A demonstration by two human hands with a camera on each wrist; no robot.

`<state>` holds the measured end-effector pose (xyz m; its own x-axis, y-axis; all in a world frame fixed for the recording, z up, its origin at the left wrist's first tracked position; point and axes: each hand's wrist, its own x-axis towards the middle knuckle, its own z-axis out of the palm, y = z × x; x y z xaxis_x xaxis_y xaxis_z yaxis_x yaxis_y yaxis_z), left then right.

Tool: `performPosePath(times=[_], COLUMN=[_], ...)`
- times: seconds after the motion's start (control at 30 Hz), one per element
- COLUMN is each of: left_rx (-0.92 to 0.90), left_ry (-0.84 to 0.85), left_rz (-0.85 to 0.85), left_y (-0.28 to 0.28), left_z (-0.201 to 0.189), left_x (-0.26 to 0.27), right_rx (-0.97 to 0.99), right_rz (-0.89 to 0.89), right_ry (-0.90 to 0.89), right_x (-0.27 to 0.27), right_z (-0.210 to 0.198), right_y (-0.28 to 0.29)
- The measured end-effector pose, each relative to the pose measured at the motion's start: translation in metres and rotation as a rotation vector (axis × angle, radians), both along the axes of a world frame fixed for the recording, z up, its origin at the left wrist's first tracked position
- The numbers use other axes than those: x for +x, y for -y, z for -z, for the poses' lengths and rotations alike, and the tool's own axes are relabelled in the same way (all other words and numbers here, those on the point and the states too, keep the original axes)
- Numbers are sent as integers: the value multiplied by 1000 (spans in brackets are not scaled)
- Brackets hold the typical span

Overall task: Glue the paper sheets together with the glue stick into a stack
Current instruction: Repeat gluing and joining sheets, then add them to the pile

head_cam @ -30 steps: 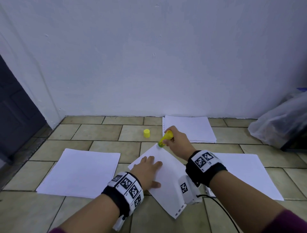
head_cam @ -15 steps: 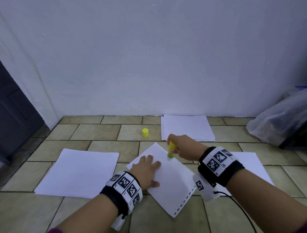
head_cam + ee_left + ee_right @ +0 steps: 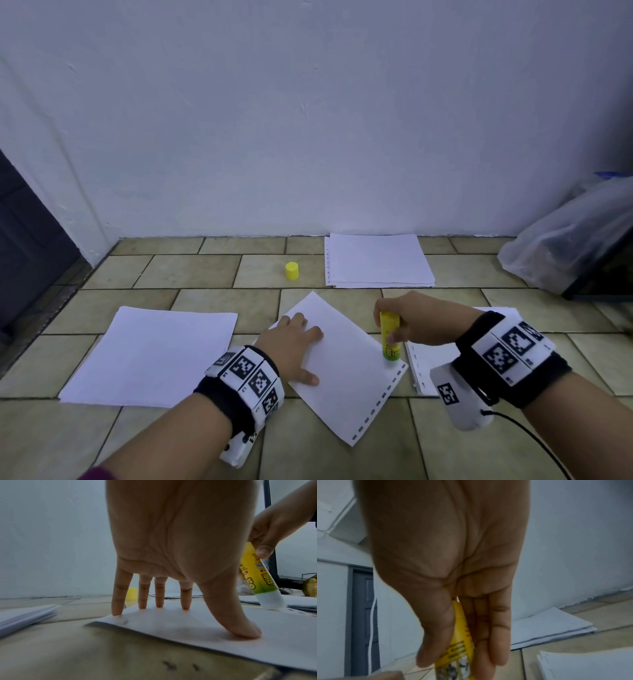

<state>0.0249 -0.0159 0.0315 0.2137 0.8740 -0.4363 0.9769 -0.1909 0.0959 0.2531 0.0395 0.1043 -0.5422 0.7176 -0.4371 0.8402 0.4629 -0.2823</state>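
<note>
— Hands?
— I logged the left hand (image 3: 294, 346) flat, fingers spread and straight, pressing the angled sheet (image 3: 346, 373) to the tiled floor (image 3: 191, 270). The right hand (image 3: 416, 320) was curled round the glue stick (image 3: 389, 334), its tip down on that sheet's right edge by the perforated strip.
— Other paper?
— One pile (image 3: 150, 356) to the left, one (image 3: 376, 260) by the wall, another (image 3: 431, 363) under the right wrist. I noted the yellow cap (image 3: 292, 270) standing alone on the tiles, and a plastic bag (image 3: 565, 240) far right.
</note>
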Motion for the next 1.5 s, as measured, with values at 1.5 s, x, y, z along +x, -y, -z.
performPosePath(times=[1.5], left_rx=[80], left_ry=[163], left_rz=[-37], left_y=[11], left_z=[-4], left_x=[-12], right_rx=[183], right_rz=[90], right_ry=[-347], right_x=[-79], right_z=[35], right_y=[-22])
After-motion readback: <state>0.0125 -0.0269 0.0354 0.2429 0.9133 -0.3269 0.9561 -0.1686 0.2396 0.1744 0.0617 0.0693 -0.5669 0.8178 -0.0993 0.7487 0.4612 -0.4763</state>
